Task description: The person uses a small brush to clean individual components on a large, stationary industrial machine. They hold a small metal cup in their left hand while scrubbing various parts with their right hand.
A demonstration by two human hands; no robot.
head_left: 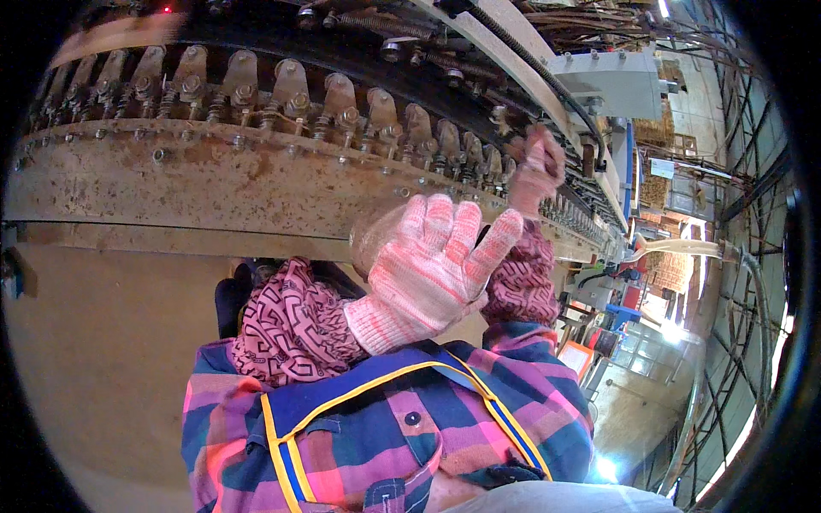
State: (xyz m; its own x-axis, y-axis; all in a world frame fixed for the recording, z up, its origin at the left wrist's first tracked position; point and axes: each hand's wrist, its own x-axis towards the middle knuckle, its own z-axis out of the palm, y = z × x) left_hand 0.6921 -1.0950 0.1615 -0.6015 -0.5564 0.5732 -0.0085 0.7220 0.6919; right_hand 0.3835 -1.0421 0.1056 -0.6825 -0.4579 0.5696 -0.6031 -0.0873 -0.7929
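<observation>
a gloved person works with both hands at a long, rusty machine (214,184).
the left hand (428,265), in a pink-and-white knit glove, is raised before the machine's front beam, back showing, fingers extended and thumb apart; a brown rounded thing (366,235) shows just behind it, partly hidden, and whether the left grip has hold of it cannot be told. the right hand (539,167), blurred, reaches farther over the machine, fingers curled, near the right end of the row of metal brackets (339,98) with bolts and springs; whether its grip is clenched on anything cannot be told. patterned sleeves (295,321) cover both forearms, and a blue apron (346,402) with yellow edging lies over a plaid shirt (222,410).
</observation>
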